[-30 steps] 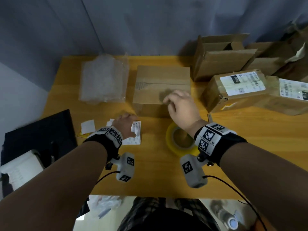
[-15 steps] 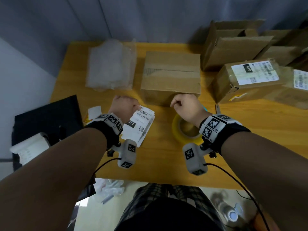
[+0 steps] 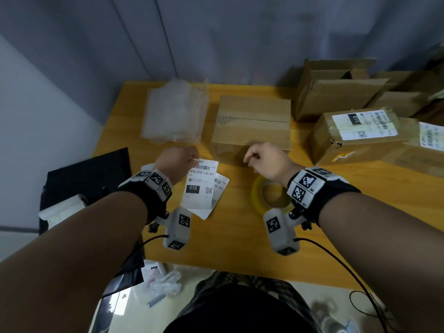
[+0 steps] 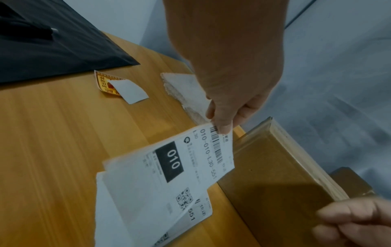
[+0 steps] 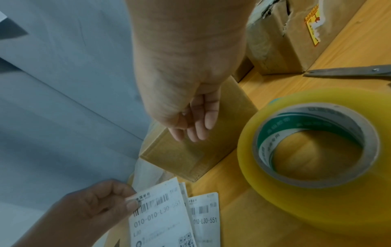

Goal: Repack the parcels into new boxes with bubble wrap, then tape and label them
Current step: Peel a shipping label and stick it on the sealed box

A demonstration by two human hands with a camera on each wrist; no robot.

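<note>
My left hand (image 3: 195, 160) pinches the top corner of a white shipping label (image 3: 200, 186) marked 010, and the label hangs above the table. In the left wrist view, thumb and finger (image 4: 222, 128) nip the label (image 4: 180, 167) at its barcode edge, with another sheet behind it. A taped brown box (image 3: 252, 123) stands just beyond. My right hand (image 3: 251, 157) hovers at the box's near edge, its fingers (image 5: 190, 133) loosely curled and holding nothing. A yellow tape roll (image 3: 266, 195) lies under my right wrist.
Folded bubble wrap (image 3: 175, 114) lies at the back left. Labelled parcels (image 3: 355, 135) and open boxes (image 3: 336, 90) crowd the right side. Scissors (image 5: 349, 72) lie beside the tape roll (image 5: 317, 158). A black bag (image 3: 84, 179) overhangs the left edge, near a small yellow sticker (image 4: 105, 81).
My left hand has lifted the labels off the table. My right hand has come off the box top and back to its near edge.
</note>
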